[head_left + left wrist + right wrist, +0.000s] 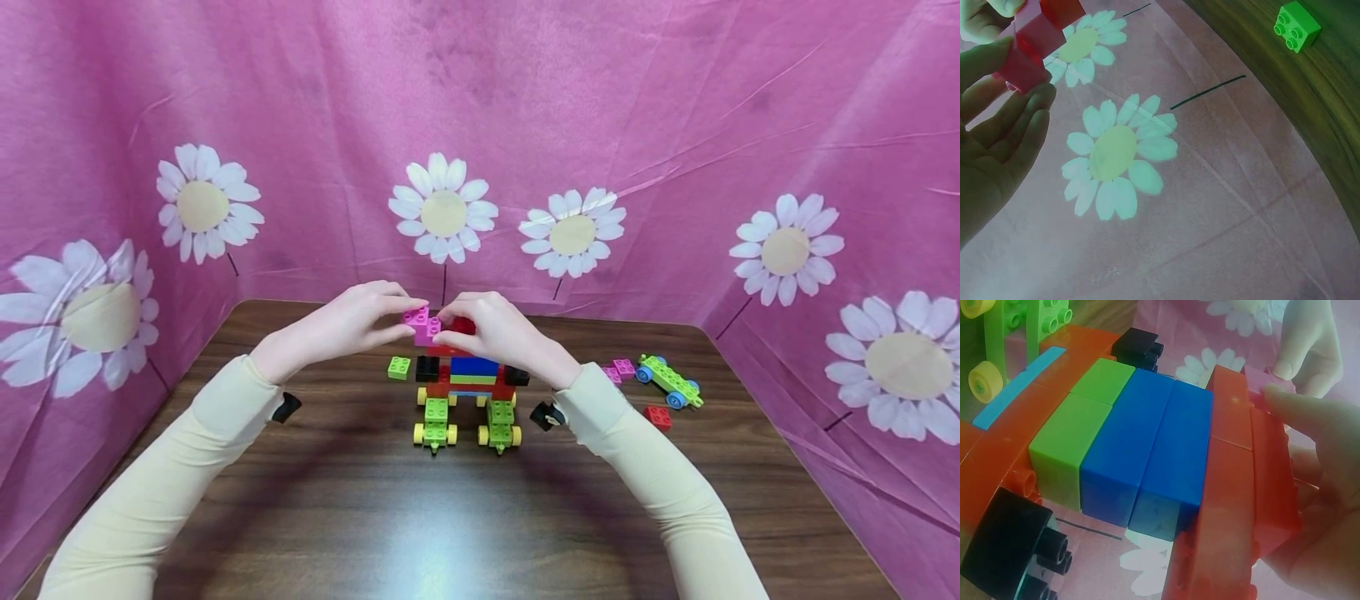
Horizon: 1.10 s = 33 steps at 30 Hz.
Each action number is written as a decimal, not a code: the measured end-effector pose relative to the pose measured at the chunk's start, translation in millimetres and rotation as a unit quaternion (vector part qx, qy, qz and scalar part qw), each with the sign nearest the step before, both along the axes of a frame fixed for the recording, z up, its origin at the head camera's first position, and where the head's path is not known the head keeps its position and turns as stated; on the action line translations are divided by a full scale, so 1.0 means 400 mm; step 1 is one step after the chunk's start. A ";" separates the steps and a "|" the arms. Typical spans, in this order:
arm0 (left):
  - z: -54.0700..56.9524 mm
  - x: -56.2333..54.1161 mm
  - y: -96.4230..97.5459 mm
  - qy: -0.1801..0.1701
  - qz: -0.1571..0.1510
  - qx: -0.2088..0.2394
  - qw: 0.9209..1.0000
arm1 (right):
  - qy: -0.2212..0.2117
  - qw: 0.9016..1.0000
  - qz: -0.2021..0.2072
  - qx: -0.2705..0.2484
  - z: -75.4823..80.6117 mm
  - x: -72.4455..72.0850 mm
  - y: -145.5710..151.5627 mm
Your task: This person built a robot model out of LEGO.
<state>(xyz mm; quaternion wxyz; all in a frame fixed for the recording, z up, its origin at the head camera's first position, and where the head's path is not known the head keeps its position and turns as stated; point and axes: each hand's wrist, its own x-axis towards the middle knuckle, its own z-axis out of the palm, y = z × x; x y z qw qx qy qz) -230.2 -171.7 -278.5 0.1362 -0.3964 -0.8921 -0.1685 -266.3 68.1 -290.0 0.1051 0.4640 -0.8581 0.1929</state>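
Note:
A built figure of toy bricks stands upright on the table, with blue bricks [474,367] across its middle and black bricks [1007,540] at its sides. Its feet are green wheeled bases [435,412] with yellow wheels. At its upper left are stepped pink bricks [426,329], pinched between the thumb and fingers of my left hand [352,321]. My right hand [501,329] grips the red brick [1272,481] at the figure's top, one fingertip on the pink piece. In the left wrist view, both hands meet at the pink bricks [1025,47].
A loose green brick [398,367] lies left of the figure. To the right are pink bricks [622,368], a green car base [670,381] with blue wheels, and a red brick [657,417]. Behind the wooden table [352,517] hangs a pink flowered cloth [600,100].

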 end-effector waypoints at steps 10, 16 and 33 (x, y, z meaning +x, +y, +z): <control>-0.006 -0.001 0.003 0.033 -0.017 0.002 0.999 | -0.011 1.000 -0.002 0.001 0.001 0.001 0.003; -0.015 -0.002 0.006 0.045 -0.020 0.002 0.999 | -0.011 1.000 0.001 -0.002 0.001 0.002 0.004; -0.018 0.001 0.001 -0.034 0.000 0.035 0.999 | 0.004 1.000 -0.010 0.009 -0.002 0.008 0.006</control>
